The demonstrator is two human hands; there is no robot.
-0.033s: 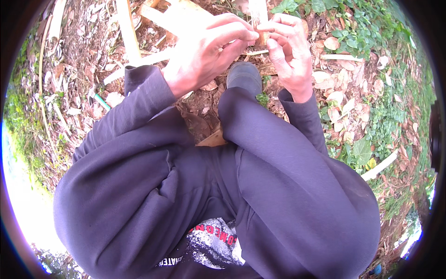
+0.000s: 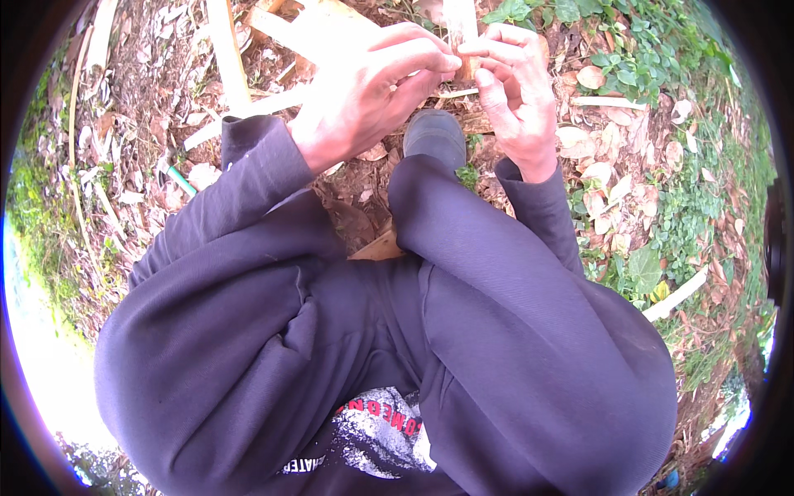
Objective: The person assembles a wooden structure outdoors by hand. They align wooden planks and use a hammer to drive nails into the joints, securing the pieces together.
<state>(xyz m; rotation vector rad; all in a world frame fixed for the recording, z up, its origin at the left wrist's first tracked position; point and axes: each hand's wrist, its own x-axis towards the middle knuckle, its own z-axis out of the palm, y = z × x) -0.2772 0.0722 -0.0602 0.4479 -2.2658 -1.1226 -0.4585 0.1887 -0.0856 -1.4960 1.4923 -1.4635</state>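
My left hand (image 2: 368,95) and my right hand (image 2: 521,99) are raised close together beyond my knees, fingertips almost meeting. Thumb and fingers of the left are pinched together; whatever sits between them is too small to make out. The right's fingers curl in toward its thumb, and anything in their grip is hidden too. Just behind the fingertips is a pale piece of wood (image 2: 460,21), whose lower part the hands partly cover. I cannot tell whether either hand touches it. Beyond the left hand lie pale wooden boards (image 2: 331,29), partly hidden by it.
My dark boot (image 2: 435,136) rests on leaf-strewn ground below the hands. Wooden strips (image 2: 225,50) lie at the far left, near a green stick-like thing (image 2: 180,180). Green plants (image 2: 633,70) grow along the right, and another pale strip (image 2: 676,295) lies beside my right knee.
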